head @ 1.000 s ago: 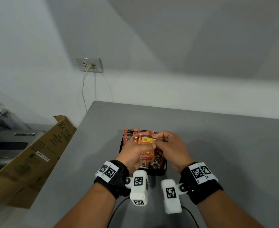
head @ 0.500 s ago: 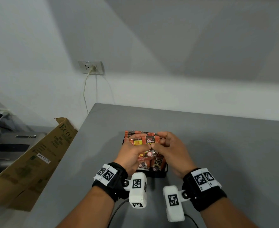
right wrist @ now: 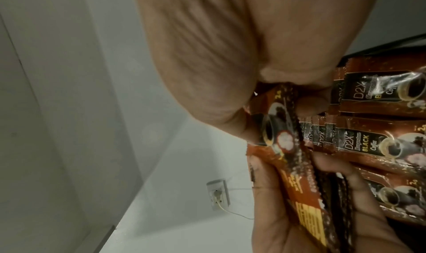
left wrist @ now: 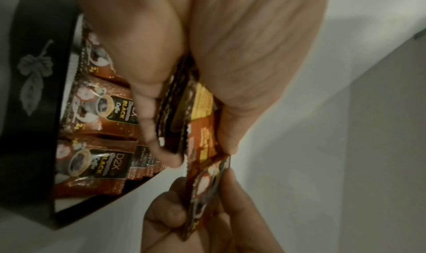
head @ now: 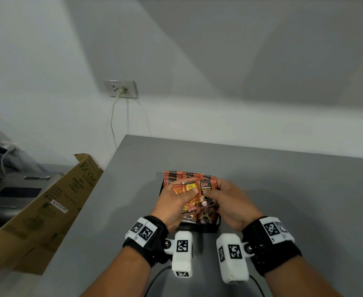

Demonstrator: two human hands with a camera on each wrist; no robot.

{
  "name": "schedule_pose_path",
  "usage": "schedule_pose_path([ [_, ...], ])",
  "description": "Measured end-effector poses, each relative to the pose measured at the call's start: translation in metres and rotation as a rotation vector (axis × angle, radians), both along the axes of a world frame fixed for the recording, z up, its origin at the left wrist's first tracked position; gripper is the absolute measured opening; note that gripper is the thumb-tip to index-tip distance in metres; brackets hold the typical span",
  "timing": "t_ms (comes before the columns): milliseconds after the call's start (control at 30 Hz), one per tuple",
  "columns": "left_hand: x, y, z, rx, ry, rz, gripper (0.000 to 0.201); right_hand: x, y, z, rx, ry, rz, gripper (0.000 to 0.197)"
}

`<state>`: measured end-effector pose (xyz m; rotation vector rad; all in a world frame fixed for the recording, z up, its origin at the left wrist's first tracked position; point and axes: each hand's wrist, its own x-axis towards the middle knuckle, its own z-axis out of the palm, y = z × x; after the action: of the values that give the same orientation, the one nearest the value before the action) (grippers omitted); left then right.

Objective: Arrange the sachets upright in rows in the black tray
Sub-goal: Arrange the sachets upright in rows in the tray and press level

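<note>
A black tray (head: 197, 229) stands on the grey table with several orange-brown coffee sachets (head: 176, 175) upright in rows inside it. Over the tray, my left hand (head: 184, 189) grips a small bundle of sachets (head: 190, 186), the yellow-printed back of one facing up. My right hand (head: 213, 192) pinches a single sachet (head: 205, 189) next to the bundle, its D2X label facing me. The left wrist view shows the bundle (left wrist: 200, 111) between thumb and fingers, the single sachet (left wrist: 207, 189) below it, and the tray wall (left wrist: 30, 93). The right wrist view shows the pinched sachet (right wrist: 272, 129) and the rows (right wrist: 368, 144).
A tilted cardboard box (head: 47, 206) leans beside the table's left edge, with a grey machine (head: 15, 189) behind it. A wall socket (head: 120, 88) with a plugged cable is on the wall. Grey tabletop (head: 294, 200) stretches right of the tray.
My right hand has drawn one sachet off the bundle towards the right, its label now facing up. Both hands stay over the tray.
</note>
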<state>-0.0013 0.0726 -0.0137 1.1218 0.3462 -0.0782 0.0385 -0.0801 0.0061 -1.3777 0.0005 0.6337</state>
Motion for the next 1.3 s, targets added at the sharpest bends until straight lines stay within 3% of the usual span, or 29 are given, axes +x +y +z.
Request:
schedule_pose_path([
  [67,0.0,-0.001,0.001,-0.022,0.046,-0.031,0.024,-0.001,0.0,0.001,-0.041,-0.075,-0.052,0.021],
  [200,0.0,0.007,-0.002,-0.103,0.228,-0.053,0.05,-0.002,-0.007,0.005,-0.273,-0.389,-0.153,0.02],
  [300,-0.002,0.011,-0.008,-0.123,0.228,-0.002,0.022,-0.009,-0.01,-0.001,-0.329,-0.452,-0.092,0.035],
  [433,-0.003,0.015,-0.01,-0.062,0.175,0.17,0.045,-0.019,-0.013,-0.009,-0.334,-0.361,-0.138,0.04],
  [500,-0.002,0.018,-0.01,0.007,0.111,0.208,0.055,-0.023,-0.016,-0.003,-0.195,-0.261,-0.169,0.038],
  [567,-0.003,0.017,-0.01,0.088,0.042,0.213,0.06,-0.025,-0.015,0.002,-0.056,-0.136,-0.136,0.038],
  [667,-0.007,0.004,-0.009,0.124,-0.007,0.135,0.061,-0.025,-0.006,0.002,-0.071,-0.041,-0.077,0.035],
  [900,-0.015,0.002,-0.007,-0.099,0.112,0.064,0.035,-0.031,0.001,0.001,-0.113,-0.005,-0.153,0.022],
  [1100,-0.021,0.003,-0.005,-0.021,0.09,-0.012,0.029,-0.027,-0.007,0.006,0.056,0.076,-0.181,0.021],
  [1300,-0.016,0.001,-0.009,0.077,0.09,0.047,0.017,-0.031,0.0,0.01,0.086,0.081,-0.16,0.025],
])
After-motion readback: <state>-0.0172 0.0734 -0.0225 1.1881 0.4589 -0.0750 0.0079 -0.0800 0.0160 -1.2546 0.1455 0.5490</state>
